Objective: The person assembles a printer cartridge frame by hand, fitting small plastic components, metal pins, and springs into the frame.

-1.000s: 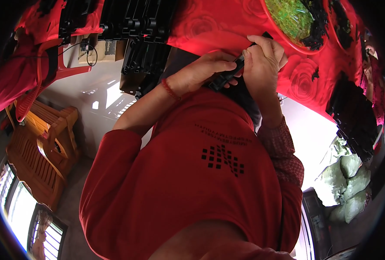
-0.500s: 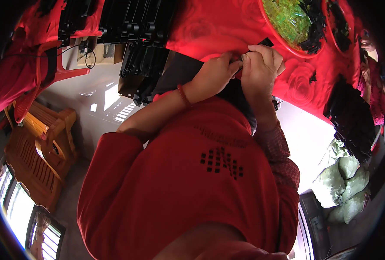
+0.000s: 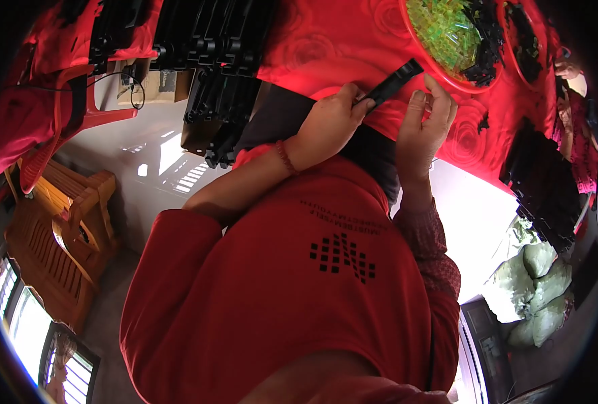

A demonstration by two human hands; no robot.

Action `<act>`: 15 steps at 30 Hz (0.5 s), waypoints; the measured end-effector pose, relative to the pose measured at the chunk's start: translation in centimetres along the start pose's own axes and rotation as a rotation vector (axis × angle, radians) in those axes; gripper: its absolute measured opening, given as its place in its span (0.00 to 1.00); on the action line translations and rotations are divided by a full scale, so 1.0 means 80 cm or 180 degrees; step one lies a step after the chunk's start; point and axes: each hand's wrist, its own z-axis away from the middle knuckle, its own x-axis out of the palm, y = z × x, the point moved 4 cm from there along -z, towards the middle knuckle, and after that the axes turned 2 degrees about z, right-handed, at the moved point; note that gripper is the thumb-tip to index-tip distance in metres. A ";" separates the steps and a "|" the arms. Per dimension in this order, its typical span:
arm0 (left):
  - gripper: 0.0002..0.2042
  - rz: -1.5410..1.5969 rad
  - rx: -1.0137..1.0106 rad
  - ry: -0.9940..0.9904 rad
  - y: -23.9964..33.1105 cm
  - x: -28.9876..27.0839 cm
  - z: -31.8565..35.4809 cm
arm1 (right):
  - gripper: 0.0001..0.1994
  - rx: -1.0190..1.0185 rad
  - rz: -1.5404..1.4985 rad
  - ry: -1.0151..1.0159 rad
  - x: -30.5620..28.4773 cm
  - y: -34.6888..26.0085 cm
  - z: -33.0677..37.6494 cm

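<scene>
Now, head view: left hand (image 3: 326,124) grips the near end of a slim black plastic strip (image 3: 394,82), fingers curled shut around it; the strip slants up and to the right, its far end reaching the rim of the red bowl (image 3: 440,75). Right hand (image 3: 425,121) stands just right of the strip, fingers upright and loosely open, thumb side near the strip; contact cannot be told. Change since a second ago: both hands were bunched together over the part close to the chest; they have since spread apart and lifted farther out over the red-clothed surface (image 3: 326,40), and the strip is now plainly exposed. Judgement: handling of this piece looks finished or nearly so, the part being brought toward the bowl of green pieces (image 3: 447,30). Stacked black parts (image 3: 211,40) lie far left; a further black stack (image 3: 541,182) sits right.
</scene>
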 end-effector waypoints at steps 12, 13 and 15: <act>0.13 0.0409 0.0204 0.0020 0.011 -0.013 0.008 | 0.26 0.0540 -0.1466 -0.0551 0.017 0.004 0.004; 0.14 0.0732 0.0076 -0.0029 0.009 -0.013 0.008 | 0.26 0.0534 -0.1469 -0.0557 0.017 0.003 0.004; 0.13 0.0895 0.0081 -0.0031 0.005 -0.014 0.004 | 0.26 0.0294 -0.1403 -0.0611 0.015 -0.004 0.006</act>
